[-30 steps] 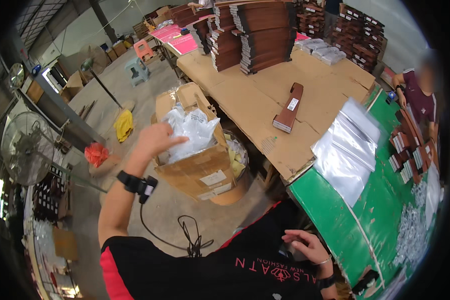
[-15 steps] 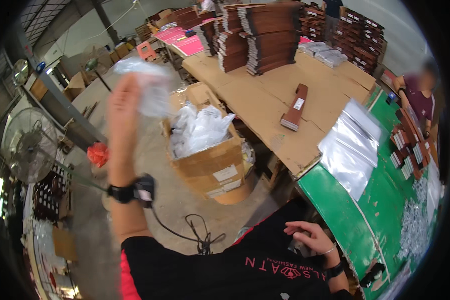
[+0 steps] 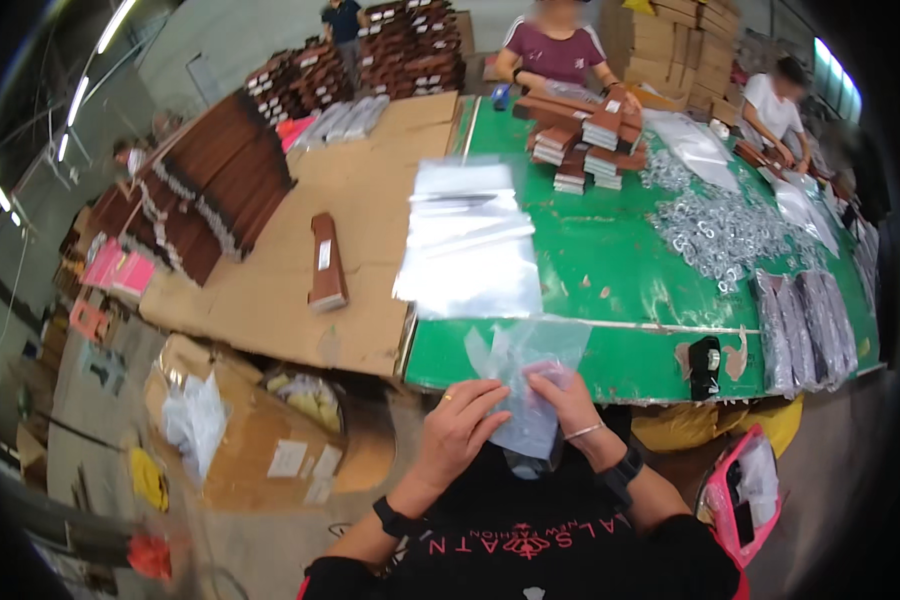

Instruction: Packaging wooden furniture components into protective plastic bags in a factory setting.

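A crumpled clear plastic bag (image 3: 522, 425) with a pinkish patch hangs between my hands, in front of my body at the near edge of the green table. My left hand (image 3: 457, 432) has its fingers bent together on the bag's left side. From the right, my right hand (image 3: 573, 408) pinches it, thumb on top. Just beyond lies a stack of flat clear plastic bags (image 3: 475, 245). A single reddish-brown wooden piece (image 3: 326, 265) with a white label rests on the cardboard-covered table part, farther left.
The green tabletop (image 3: 590, 270) carries a heap of small metal hooks (image 3: 720, 235), wooden pieces (image 3: 590, 140) and wrapped bundles (image 3: 805, 330). Tall wooden stacks (image 3: 210, 190) stand left. A carton of plastic (image 3: 260, 450) sits below, a pink basket (image 3: 740, 500) near right. Co-workers are across the table.
My left hand has come down from its raised place at the left, bringing the plastic bag before my body. My right hand now grips it too. The view has turned rightward.
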